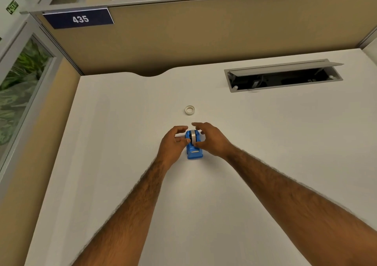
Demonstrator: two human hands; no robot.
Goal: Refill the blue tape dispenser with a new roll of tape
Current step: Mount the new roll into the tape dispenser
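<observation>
The blue dispenser (194,149) stands on the white desk (122,122), about midway between its left and right edges, with a grey roll (193,136) seated in it. The left hand (173,143) cups its left side, fingers curled, fingertips touching the roll. The right hand (212,140) flanks the right side, fingers spread and loosely bent, not clamped. A small white ring (189,110) lies apart, toward the desk's far edge.
</observation>
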